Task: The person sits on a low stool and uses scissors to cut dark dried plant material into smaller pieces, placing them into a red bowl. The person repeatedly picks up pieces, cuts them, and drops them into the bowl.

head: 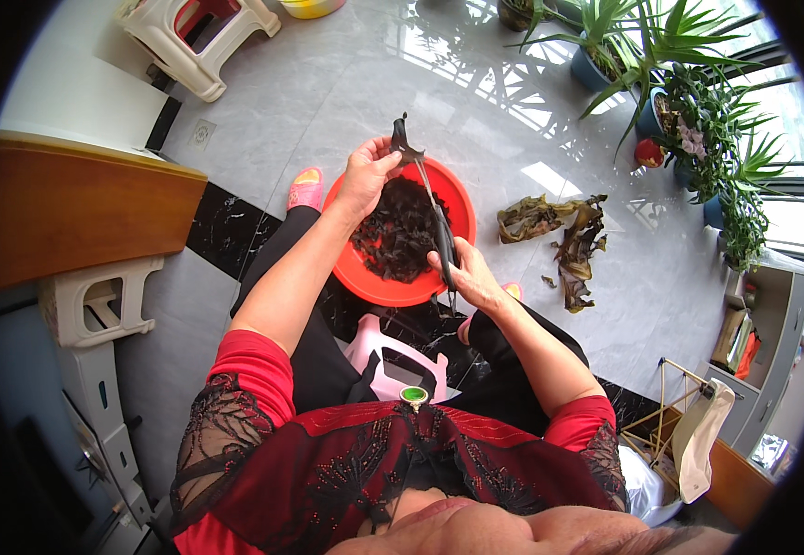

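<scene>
My left hand (368,173) pinches a dark, limp strip of what looks like kelp (406,144) above the far part of a red plastic basin (462,201). In my right hand (470,274) is a pair of scissors (444,243) with black handles, its thin metal blades pointing up at the strip's lower edge. Many small dark cut pieces (395,239) lie in the basin. Whether the blades are closed on the strip cannot be told. To the right, on the tiled floor, lie larger wrinkled brown-green pieces, one long (578,257) and one folded (533,217).
A pink plastic stool (391,347) stands between the legs, close to the basin. White stools (218,59) are at the upper left and left. Potted plants (590,66) line the window at the right. A folding frame seat (703,437) stands at lower right.
</scene>
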Motion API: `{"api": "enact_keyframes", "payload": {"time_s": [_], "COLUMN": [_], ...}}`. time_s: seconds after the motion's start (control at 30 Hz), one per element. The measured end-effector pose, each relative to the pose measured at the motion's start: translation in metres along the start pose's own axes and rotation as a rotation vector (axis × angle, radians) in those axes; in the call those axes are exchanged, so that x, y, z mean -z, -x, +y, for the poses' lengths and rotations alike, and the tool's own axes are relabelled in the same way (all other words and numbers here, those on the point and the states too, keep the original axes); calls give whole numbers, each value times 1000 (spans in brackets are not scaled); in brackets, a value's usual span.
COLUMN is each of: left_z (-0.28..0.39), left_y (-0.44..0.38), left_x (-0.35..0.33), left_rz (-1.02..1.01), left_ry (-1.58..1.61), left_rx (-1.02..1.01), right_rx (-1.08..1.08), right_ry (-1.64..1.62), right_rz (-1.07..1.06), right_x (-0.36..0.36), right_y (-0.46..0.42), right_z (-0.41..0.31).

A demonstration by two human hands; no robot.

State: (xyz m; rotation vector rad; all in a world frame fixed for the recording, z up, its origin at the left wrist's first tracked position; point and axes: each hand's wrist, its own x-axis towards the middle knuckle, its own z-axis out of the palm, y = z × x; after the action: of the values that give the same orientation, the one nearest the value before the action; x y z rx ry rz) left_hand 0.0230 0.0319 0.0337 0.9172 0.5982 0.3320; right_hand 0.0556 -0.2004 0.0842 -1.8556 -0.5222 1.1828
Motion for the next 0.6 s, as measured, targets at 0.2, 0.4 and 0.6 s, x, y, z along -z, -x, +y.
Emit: {"api": "enact_keyframes", "payload": {"time_s": [0.2,0.4,0.6], "left_z": [-3,3,9], "left_y": [-2,0,-1], "left_x": [0,-4,3], "left_rz": [19,35,105], "left_ry": [-241,-184,75], "left_rx": [-188,-130,70], "right_rx": [15,57,22], "right_ry": [14,-30,-45], "right_rz": [36,47,-13], "right_x": [-1,-2,-1], "right_y": [-3,-9,-3], "right_z": [9,20,4]}}
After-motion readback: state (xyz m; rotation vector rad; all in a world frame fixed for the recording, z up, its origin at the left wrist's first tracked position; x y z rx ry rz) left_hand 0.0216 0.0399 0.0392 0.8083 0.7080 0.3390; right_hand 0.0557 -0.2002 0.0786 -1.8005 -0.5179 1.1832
